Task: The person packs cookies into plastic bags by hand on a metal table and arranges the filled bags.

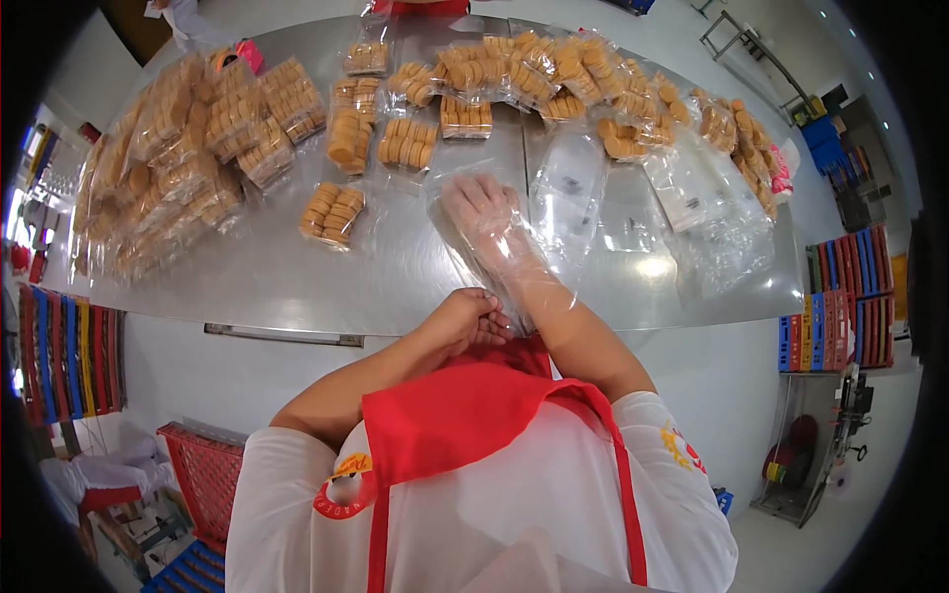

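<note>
My right hand (487, 222) is inside a clear plastic bag (450, 203), its fingers spread over the steel table (395, 267). At the table's front edge my left hand (474, 318) has its fingers closed on the bag's near edge, beside my right wrist. Just right of my right hand lie flat, empty clear bags (568, 188), with more bags (692, 183) farther right. A pack of round cookies (332, 213) sits to the left of my hands, and another pack (406, 144) lies beyond them.
Bagged cookies are heaped at the table's left (163, 188) and along its far side (534, 69). Red and blue crates (850, 296) are stacked off the right end, more crates (69, 351) off the left. Another person (420, 7) is partly visible across the table.
</note>
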`<action>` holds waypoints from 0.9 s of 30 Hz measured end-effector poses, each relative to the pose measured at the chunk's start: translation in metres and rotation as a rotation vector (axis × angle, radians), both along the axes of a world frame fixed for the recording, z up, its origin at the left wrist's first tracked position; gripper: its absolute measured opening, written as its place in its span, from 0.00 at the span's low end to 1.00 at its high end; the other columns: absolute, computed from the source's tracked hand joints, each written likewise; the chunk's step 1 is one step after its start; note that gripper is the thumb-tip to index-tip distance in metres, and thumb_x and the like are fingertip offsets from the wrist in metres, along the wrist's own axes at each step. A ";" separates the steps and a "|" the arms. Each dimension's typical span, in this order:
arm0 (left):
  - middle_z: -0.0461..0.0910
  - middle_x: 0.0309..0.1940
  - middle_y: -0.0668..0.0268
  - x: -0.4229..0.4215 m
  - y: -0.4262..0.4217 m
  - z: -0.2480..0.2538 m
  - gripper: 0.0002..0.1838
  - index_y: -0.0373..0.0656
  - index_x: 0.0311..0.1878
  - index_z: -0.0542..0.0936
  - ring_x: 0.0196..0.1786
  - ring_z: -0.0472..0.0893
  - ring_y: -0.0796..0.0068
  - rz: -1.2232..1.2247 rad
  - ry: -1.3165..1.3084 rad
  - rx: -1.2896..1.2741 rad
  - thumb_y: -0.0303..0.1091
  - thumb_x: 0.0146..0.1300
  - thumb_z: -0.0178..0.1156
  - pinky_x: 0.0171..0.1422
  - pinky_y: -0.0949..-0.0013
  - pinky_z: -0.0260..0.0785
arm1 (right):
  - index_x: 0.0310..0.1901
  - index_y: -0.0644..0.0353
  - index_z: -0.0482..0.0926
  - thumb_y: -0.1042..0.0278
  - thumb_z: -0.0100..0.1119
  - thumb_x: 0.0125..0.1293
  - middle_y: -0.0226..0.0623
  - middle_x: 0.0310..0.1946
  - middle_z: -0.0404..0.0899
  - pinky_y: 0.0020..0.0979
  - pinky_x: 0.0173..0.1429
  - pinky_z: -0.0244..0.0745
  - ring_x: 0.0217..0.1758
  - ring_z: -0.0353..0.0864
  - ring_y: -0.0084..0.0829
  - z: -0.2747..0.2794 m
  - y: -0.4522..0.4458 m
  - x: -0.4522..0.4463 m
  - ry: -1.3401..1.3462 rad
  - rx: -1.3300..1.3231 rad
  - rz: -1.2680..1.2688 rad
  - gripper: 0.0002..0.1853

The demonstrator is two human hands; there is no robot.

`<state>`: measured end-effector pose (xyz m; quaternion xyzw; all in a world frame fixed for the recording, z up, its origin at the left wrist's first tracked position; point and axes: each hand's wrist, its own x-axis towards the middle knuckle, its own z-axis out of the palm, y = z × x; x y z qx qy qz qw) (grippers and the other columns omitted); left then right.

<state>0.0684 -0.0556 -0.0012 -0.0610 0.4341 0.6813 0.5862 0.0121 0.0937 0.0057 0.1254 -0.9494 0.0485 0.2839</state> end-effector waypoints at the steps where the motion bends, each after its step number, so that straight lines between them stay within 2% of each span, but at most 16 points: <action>1: 0.82 0.35 0.54 0.000 0.001 -0.002 0.09 0.37 0.43 0.73 0.36 0.85 0.59 0.003 0.006 -0.005 0.33 0.76 0.49 0.44 0.58 0.82 | 0.60 0.53 0.76 0.68 0.58 0.60 0.36 0.60 0.74 0.51 0.60 0.69 0.64 0.72 0.44 0.001 0.000 -0.002 -0.005 0.006 0.004 0.24; 4: 0.82 0.35 0.54 0.000 0.003 -0.003 0.09 0.38 0.44 0.74 0.37 0.85 0.58 0.066 -0.019 0.016 0.33 0.76 0.48 0.44 0.57 0.82 | 0.62 0.53 0.75 0.67 0.57 0.61 0.36 0.62 0.73 0.53 0.65 0.66 0.68 0.69 0.46 0.005 0.002 -0.008 -0.080 0.039 -0.035 0.25; 7: 0.84 0.37 0.55 0.001 -0.001 0.003 0.11 0.38 0.45 0.77 0.38 0.85 0.61 -0.085 0.065 -0.005 0.35 0.75 0.49 0.45 0.59 0.81 | 0.66 0.57 0.71 0.69 0.56 0.62 0.44 0.65 0.70 0.59 0.70 0.61 0.74 0.63 0.51 0.010 -0.002 -0.009 -0.091 0.054 -0.154 0.28; 10: 0.85 0.40 0.58 -0.012 -0.015 0.015 0.14 0.36 0.46 0.80 0.39 0.85 0.66 -0.643 0.544 -0.012 0.39 0.74 0.52 0.45 0.64 0.79 | 0.70 0.61 0.67 0.72 0.53 0.64 0.52 0.67 0.67 0.61 0.74 0.57 0.75 0.60 0.56 0.018 0.000 0.022 -0.140 0.007 -0.145 0.30; 11: 0.86 0.40 0.61 -0.018 -0.018 0.025 0.15 0.37 0.46 0.82 0.39 0.84 0.72 -0.765 0.670 -0.036 0.41 0.72 0.56 0.44 0.69 0.77 | 0.71 0.64 0.62 0.74 0.52 0.63 0.58 0.69 0.63 0.55 0.74 0.60 0.76 0.60 0.57 0.040 -0.002 0.052 -0.214 0.029 -0.123 0.32; 13: 0.86 0.38 0.63 -0.030 -0.033 0.050 0.14 0.38 0.46 0.82 0.38 0.83 0.74 -0.671 0.871 -0.032 0.40 0.71 0.57 0.43 0.70 0.76 | 0.64 0.64 0.71 0.77 0.53 0.61 0.57 0.61 0.72 0.47 0.66 0.72 0.66 0.72 0.56 0.060 -0.003 0.092 -0.205 -0.317 0.005 0.26; 14: 0.85 0.37 0.64 -0.036 -0.040 0.064 0.14 0.39 0.45 0.82 0.38 0.83 0.75 -0.623 0.968 -0.030 0.40 0.71 0.58 0.43 0.71 0.75 | 0.62 0.66 0.73 0.80 0.54 0.58 0.57 0.56 0.75 0.45 0.64 0.73 0.63 0.74 0.55 0.058 -0.003 0.113 -0.450 -0.671 -0.069 0.26; 16: 0.84 0.30 0.62 -0.053 -0.046 0.094 0.13 0.38 0.42 0.83 0.33 0.82 0.72 -0.321 0.831 -0.113 0.39 0.67 0.59 0.42 0.64 0.76 | 0.52 0.67 0.79 0.86 0.55 0.53 0.54 0.44 0.81 0.42 0.55 0.77 0.51 0.79 0.52 0.020 0.016 0.158 -0.455 -0.781 -0.026 0.22; 17: 0.84 0.31 0.60 -0.069 -0.045 0.104 0.12 0.38 0.42 0.83 0.34 0.83 0.68 -0.252 0.975 -0.221 0.38 0.67 0.59 0.43 0.62 0.76 | 0.44 0.65 0.82 0.88 0.56 0.51 0.50 0.36 0.83 0.42 0.48 0.79 0.42 0.82 0.50 -0.012 0.033 0.178 -0.219 -0.531 0.086 0.18; 19: 0.85 0.33 0.56 -0.106 -0.035 0.113 0.12 0.38 0.42 0.82 0.37 0.84 0.60 -0.110 1.350 -0.407 0.37 0.67 0.59 0.46 0.59 0.76 | 0.40 0.59 0.82 0.89 0.55 0.51 0.44 0.34 0.81 0.33 0.41 0.76 0.35 0.80 0.38 -0.011 0.036 0.214 -0.028 -0.436 -0.123 0.17; 20: 0.85 0.34 0.55 -0.125 -0.027 0.117 0.12 0.37 0.43 0.82 0.39 0.85 0.57 -0.036 1.584 -0.479 0.37 0.67 0.59 0.47 0.58 0.75 | 0.39 0.60 0.82 0.90 0.53 0.52 0.44 0.33 0.80 0.32 0.41 0.76 0.35 0.79 0.36 -0.008 0.037 0.226 -0.020 -0.608 -0.207 0.16; 22: 0.83 0.46 0.51 -0.171 -0.004 0.098 0.14 0.39 0.49 0.79 0.51 0.82 0.50 0.070 1.870 -0.654 0.39 0.68 0.58 0.53 0.54 0.74 | 0.36 0.62 0.83 0.91 0.50 0.54 0.42 0.32 0.80 0.28 0.40 0.75 0.33 0.79 0.32 -0.005 0.039 0.245 0.004 -0.949 -0.384 0.16; 23: 0.80 0.50 0.50 -0.187 0.006 0.089 0.17 0.40 0.53 0.78 0.54 0.80 0.48 0.006 1.897 -0.792 0.41 0.67 0.59 0.56 0.53 0.73 | 0.36 0.63 0.82 0.91 0.48 0.54 0.41 0.31 0.80 0.28 0.40 0.75 0.33 0.78 0.30 -0.004 0.042 0.248 0.036 -1.033 -0.444 0.16; 25: 0.75 0.60 0.49 -0.206 0.023 0.078 0.24 0.42 0.60 0.74 0.61 0.75 0.44 -0.117 1.941 -1.067 0.44 0.65 0.61 0.61 0.50 0.71 | 0.35 0.64 0.82 0.92 0.45 0.56 0.38 0.30 0.80 0.27 0.41 0.74 0.33 0.77 0.28 -0.003 0.049 0.252 0.108 -1.196 -0.559 0.16; 27: 0.68 0.66 0.49 -0.210 0.032 0.069 0.30 0.44 0.64 0.71 0.63 0.72 0.40 -0.209 1.770 -1.203 0.47 0.63 0.64 0.63 0.47 0.70 | 0.35 0.65 0.82 0.92 0.43 0.58 0.36 0.31 0.80 0.26 0.40 0.73 0.33 0.76 0.25 0.005 0.052 0.253 0.155 -1.241 -0.583 0.16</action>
